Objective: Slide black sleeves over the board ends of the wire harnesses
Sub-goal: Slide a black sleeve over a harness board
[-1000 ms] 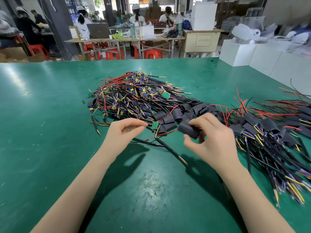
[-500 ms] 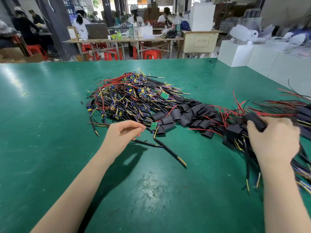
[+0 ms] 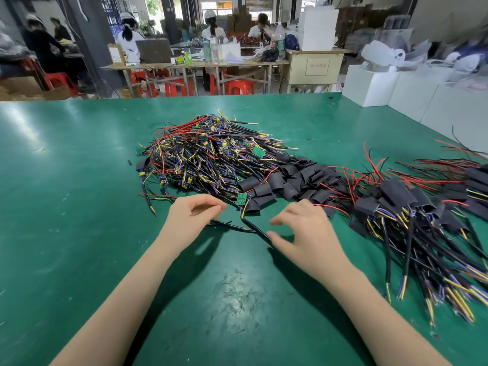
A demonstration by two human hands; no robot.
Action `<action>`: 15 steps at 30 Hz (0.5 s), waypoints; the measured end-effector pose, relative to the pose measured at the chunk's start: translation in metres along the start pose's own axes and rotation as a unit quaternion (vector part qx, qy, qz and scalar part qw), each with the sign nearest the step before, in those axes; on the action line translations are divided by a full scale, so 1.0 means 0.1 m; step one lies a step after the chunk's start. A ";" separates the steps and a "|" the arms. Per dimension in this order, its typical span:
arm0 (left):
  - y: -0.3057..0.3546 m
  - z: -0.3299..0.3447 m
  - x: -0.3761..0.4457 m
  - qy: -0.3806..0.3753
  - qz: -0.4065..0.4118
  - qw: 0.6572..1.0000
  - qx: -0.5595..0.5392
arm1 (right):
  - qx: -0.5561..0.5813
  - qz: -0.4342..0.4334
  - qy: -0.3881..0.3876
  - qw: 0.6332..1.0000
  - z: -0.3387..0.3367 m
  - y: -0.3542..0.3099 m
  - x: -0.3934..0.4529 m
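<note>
A tangled heap of unsleeved wire harnesses (image 3: 208, 157) with small green boards lies at the table's middle. Loose black sleeves (image 3: 293, 178) are piled at its right edge. Sleeved harnesses (image 3: 412, 207) are stacked at the right. One harness with a bare green board (image 3: 241, 198) lies at the front, and its black cable (image 3: 260, 233) runs toward me. My left hand (image 3: 191, 216) hovers loosely curled over a second black cable and holds nothing I can see. My right hand (image 3: 303, 231) is blurred, with spread fingers and its thumb beside the front cable.
The green table (image 3: 79, 207) stretches bare to the left and in front of my arms. White foam boxes (image 3: 412, 93) line the far right edge. Beyond the table, people work at benches with red stools (image 3: 239, 87).
My right hand carried a sleeved harness to the right-hand stack, let it go, and has come back empty to the front cable. My left hand has barely moved.
</note>
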State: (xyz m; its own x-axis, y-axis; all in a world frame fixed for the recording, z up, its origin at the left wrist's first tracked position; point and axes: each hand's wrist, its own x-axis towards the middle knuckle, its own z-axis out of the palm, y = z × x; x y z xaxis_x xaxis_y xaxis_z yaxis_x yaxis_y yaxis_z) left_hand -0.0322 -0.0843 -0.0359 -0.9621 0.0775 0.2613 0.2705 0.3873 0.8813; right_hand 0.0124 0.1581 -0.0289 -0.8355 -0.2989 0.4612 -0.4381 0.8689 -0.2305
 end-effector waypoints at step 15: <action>0.00 -0.29 0.67 0.132 0.107 0.889 0.425 | -0.079 0.175 0.004 0.981 0.09 0.27 0.07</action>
State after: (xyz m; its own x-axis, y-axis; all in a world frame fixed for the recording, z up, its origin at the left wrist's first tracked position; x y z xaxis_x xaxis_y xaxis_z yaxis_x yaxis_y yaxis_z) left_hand -0.0957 -0.1058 -0.0067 -0.8198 0.0584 0.5697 0.2158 0.9529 0.2130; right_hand -0.0082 0.1754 -0.0400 -0.9225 0.0314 0.3846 -0.0677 0.9681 -0.2414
